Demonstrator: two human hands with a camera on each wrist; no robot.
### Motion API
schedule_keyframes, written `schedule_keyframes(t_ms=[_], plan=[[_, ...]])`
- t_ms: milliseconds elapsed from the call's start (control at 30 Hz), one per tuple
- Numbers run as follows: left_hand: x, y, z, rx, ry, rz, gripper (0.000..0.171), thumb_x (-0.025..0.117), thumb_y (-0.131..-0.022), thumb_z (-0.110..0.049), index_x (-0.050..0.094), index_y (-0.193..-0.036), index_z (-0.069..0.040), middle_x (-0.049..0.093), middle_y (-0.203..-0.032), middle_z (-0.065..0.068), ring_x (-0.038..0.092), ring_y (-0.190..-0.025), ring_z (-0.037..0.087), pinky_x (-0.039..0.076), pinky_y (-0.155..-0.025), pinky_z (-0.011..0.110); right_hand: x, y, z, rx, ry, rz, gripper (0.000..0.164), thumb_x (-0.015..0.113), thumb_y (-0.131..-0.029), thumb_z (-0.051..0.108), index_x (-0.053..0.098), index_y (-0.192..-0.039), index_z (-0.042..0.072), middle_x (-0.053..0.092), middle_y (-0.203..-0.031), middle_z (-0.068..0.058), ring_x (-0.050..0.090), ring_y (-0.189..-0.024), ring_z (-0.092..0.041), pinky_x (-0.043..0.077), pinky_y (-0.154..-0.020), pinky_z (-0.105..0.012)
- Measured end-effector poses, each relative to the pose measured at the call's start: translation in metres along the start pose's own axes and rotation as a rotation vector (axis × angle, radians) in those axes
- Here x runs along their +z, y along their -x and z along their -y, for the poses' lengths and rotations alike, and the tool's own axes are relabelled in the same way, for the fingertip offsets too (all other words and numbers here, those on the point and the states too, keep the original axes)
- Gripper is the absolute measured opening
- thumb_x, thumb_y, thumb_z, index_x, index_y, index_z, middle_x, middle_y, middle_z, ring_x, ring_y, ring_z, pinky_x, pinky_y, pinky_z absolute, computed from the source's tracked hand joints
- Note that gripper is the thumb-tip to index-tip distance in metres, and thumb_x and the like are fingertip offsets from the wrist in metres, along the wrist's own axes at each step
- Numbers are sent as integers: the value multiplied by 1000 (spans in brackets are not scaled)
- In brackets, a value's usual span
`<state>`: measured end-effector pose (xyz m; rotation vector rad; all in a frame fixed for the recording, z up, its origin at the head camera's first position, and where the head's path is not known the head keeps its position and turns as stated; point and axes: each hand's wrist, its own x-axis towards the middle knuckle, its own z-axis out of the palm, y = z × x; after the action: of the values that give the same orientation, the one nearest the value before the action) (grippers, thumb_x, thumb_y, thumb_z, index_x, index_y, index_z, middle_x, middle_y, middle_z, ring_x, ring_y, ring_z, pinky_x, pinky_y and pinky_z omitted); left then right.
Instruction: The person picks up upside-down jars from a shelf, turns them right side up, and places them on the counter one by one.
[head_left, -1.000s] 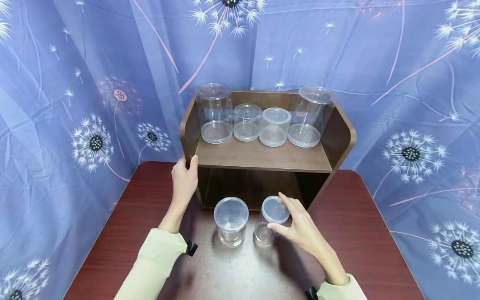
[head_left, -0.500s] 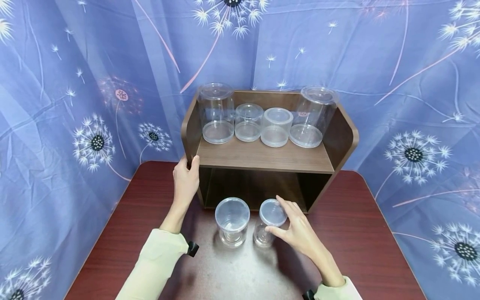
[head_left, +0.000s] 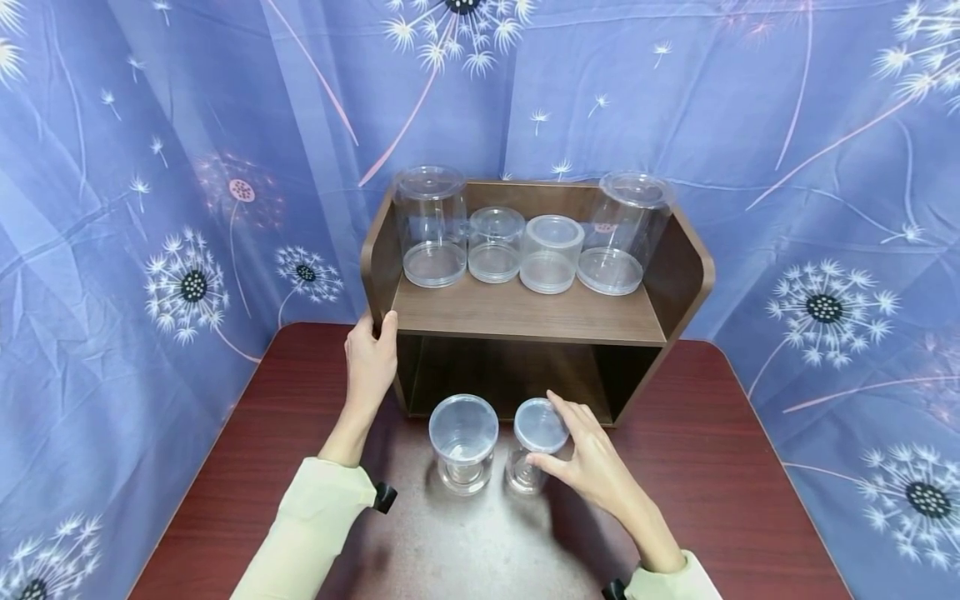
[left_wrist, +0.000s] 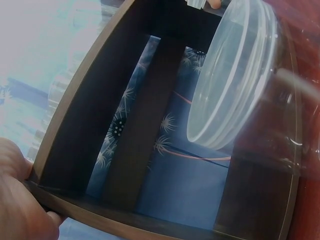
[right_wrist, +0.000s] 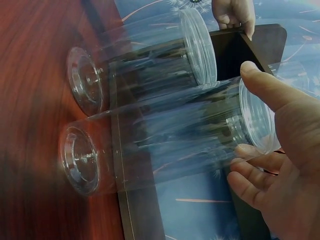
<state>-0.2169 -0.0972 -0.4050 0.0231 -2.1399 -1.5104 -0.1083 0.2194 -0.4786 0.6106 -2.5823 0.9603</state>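
My left hand (head_left: 370, 362) grips the left side panel of a brown wooden two-tier shelf (head_left: 525, 321), thumb on the front edge. In the left wrist view that hand (left_wrist: 22, 195) holds the shelf's corner. My right hand (head_left: 596, 458) holds a tall clear plastic jar (head_left: 541, 425) near its translucent lid, with thumb and fingers on either side. The jar stands upright on the table before the lower compartment. Left of it stands a wider clear lidded jar (head_left: 462, 429). In the right wrist view, the right hand (right_wrist: 295, 150) curls round the held jar's lid (right_wrist: 257, 117).
On the upper shelf board stand a tall clear jar (head_left: 430, 225) at the left, two short jars, one of them frosted (head_left: 552, 254), and another tall jar (head_left: 622, 233) at the right. A blue dandelion-print curtain (head_left: 300, 125) surrounds the dark red table (head_left: 720, 467).
My right hand has moved a little left with the jar's top, bringing it closer to the wider jar. The left hand stays on the shelf panel.
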Motion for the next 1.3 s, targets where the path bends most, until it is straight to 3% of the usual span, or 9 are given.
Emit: schedule_keyframes(t_ms=[300, 467, 600, 767, 933, 1100, 1233, 1300], plan=[[-1, 1, -1, -1, 0, 6, 22, 59, -102, -19, 58, -86, -3, 44, -69, 11, 45, -78, 31, 38, -72, 41, -4, -2, 2, 46, -26, 21, 105, 96, -72, 32, 40, -155, 2, 58, -139, -13, 52, -127, -25, 46, -101, -46], [-1, 1, -1, -3, 2, 4, 22, 59, -102, -19, 57, -85, -4, 43, -69, 10, 45, -77, 30, 37, -72, 40, -23, -8, 2, 2, -58, -16, 93, 90, -79, 23, 40, -155, 0, 55, -142, -16, 52, -127, -29, 44, -101, -38], [0, 1, -1, -8, 3, 9, 24, 59, -102, -19, 54, -83, -5, 40, -68, 8, 43, -74, 29, 35, -69, 38, -53, -17, 6, -24, -30, -62, 85, 87, -82, 17, 44, -154, 3, 58, -136, -13, 55, -120, -25, 46, -93, -28], [0, 0, 0, -5, 1, 13, 25, 59, -102, -20, 54, -83, -5, 41, -68, 8, 43, -76, 29, 36, -70, 38, -100, -34, 18, -81, -28, -155, 78, 88, -77, 3, 53, -147, 2, 65, -126, -11, 58, -109, -15, 46, -85, -17], [-2, 0, 1, -11, 6, 13, 25, 59, -102, -20, 55, -83, -6, 41, -69, 9, 44, -77, 30, 37, -72, 39, -146, -55, 32, -163, -103, -234, 76, 84, -73, -15, 59, -143, 1, 69, -123, -5, 61, -110, -11, 48, -90, -16], [-3, 0, 1, -19, -7, 12, 25, 59, -102, -21, 55, -82, -5, 42, -69, 10, 45, -78, 31, 37, -73, 40, -187, -79, 44, -144, -210, -315, 66, 72, -79, -25, 61, -140, -2, 71, -122, -7, 65, -105, -14, 53, -88, -19], [-2, 0, -1, -18, -15, 16, 24, 59, -101, -20, 56, -84, -4, 43, -69, 11, 46, -79, 31, 38, -74, 41, -214, -100, 43, -94, -288, -399, 54, 70, -84, -18, 64, -135, -3, 72, -119, -8, 67, -104, -14, 52, -87, -17], [-1, 0, -1, -17, -15, 19, 23, 59, -101, -20, 56, -84, -4, 43, -69, 9, 45, -78, 31, 37, -73, 41, -224, -111, 39, -37, -285, -428, 51, 72, -86, -12, 66, -135, 1, 72, -118, 0, 67, -104, -11, 51, -87, -14]])
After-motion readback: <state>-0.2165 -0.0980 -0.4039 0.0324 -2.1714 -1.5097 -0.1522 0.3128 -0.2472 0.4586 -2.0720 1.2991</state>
